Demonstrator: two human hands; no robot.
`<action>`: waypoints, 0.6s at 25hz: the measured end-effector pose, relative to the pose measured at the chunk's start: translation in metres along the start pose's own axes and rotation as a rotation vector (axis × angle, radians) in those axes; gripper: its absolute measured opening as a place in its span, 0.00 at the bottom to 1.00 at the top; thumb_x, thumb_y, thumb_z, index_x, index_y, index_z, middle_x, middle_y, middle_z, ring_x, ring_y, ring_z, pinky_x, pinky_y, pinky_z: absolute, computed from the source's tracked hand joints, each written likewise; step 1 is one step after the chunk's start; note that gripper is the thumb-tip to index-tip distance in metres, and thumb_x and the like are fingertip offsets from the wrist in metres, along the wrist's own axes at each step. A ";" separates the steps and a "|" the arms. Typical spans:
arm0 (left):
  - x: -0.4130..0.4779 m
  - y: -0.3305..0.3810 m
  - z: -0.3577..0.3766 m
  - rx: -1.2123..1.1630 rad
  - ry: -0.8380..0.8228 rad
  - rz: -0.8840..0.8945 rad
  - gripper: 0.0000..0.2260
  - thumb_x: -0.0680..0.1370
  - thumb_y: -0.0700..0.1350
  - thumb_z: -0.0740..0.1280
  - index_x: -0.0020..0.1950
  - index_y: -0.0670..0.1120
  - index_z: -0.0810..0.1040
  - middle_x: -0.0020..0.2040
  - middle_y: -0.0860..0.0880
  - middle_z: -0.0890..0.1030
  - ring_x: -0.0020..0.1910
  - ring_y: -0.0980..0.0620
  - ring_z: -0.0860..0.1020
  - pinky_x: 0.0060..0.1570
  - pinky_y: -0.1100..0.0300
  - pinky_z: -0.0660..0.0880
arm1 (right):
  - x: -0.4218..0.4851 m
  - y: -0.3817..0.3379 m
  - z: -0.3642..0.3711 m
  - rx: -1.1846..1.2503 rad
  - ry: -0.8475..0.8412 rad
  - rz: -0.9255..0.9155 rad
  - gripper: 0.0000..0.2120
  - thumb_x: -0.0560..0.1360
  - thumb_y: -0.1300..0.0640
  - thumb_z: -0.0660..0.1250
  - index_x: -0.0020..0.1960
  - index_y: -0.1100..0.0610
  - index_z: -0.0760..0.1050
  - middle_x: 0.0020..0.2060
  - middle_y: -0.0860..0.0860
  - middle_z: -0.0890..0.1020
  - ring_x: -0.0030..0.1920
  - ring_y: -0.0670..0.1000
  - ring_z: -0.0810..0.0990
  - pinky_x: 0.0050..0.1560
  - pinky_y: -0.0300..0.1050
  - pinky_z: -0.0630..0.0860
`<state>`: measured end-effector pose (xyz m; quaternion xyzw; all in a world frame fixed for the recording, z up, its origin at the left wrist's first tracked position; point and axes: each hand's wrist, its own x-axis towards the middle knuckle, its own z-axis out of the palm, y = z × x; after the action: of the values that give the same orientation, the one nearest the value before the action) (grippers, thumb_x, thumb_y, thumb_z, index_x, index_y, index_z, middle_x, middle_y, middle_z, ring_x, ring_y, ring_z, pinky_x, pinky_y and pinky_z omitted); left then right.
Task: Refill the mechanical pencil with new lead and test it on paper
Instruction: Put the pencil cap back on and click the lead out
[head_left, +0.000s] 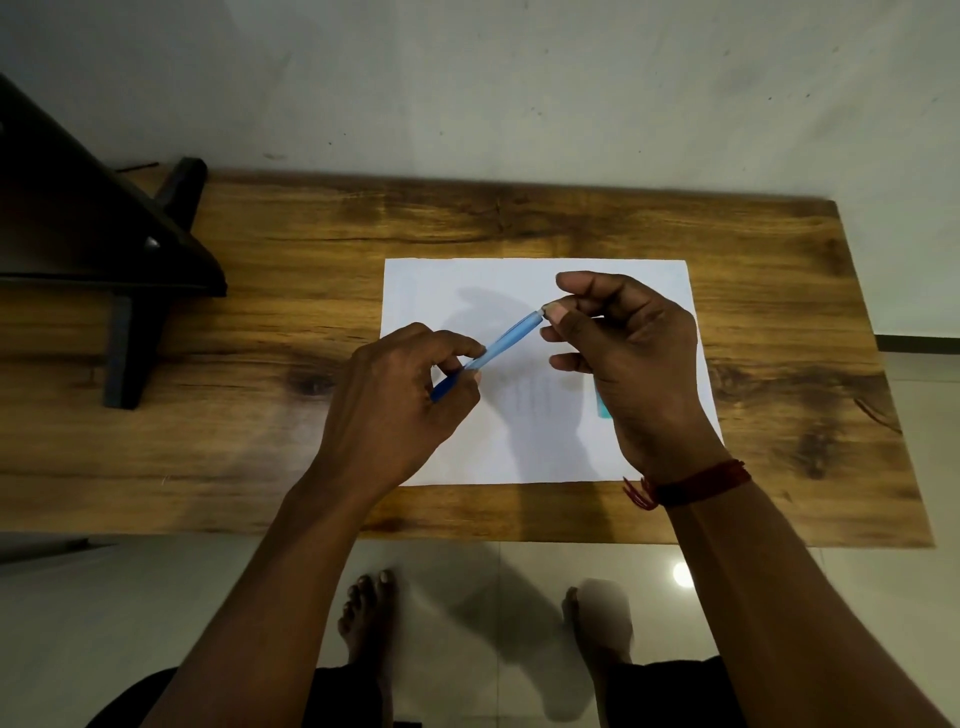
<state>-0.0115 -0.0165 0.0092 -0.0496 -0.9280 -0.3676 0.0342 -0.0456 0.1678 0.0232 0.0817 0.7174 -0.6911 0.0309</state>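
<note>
Wood-grain tabletop (519, 228) carries white paper (467, 291). Left hand (395, 405) pinches the slim blue plastic pencil (501, 343) low; right hand (623, 353) nips its cap end (light, probably slippery; lead snaps easily).

I see a wooden table (519, 218) with dark grain streaks, set against a pale wall. A white sheet of paper (467, 280) lies flat on it, right of centre. At nine to ten o'clock from the paper, a black stand (130, 270) rests on the tabletop, well apart from the sheet.
</note>
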 end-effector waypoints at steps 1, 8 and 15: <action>0.000 -0.001 0.000 0.001 -0.001 0.001 0.08 0.74 0.44 0.71 0.53 0.48 0.82 0.41 0.53 0.80 0.33 0.59 0.73 0.34 0.70 0.66 | 0.000 0.000 0.000 -0.005 0.001 -0.002 0.09 0.74 0.63 0.70 0.53 0.55 0.80 0.44 0.54 0.85 0.43 0.51 0.85 0.36 0.40 0.81; -0.002 -0.004 -0.004 -0.001 0.000 0.002 0.09 0.73 0.43 0.72 0.53 0.48 0.83 0.42 0.53 0.81 0.34 0.61 0.72 0.34 0.69 0.65 | 0.000 0.002 0.004 -0.041 -0.002 0.000 0.09 0.74 0.63 0.71 0.51 0.54 0.81 0.43 0.51 0.85 0.42 0.50 0.85 0.36 0.39 0.80; -0.002 -0.008 -0.004 0.036 0.004 -0.003 0.09 0.73 0.44 0.72 0.53 0.48 0.83 0.44 0.51 0.81 0.35 0.61 0.71 0.35 0.70 0.65 | 0.001 0.003 0.006 -0.065 -0.008 0.011 0.09 0.74 0.64 0.70 0.49 0.52 0.81 0.42 0.50 0.85 0.41 0.49 0.85 0.36 0.38 0.80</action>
<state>-0.0105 -0.0253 0.0070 -0.0468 -0.9344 -0.3513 0.0362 -0.0461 0.1620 0.0196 0.0816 0.7389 -0.6677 0.0403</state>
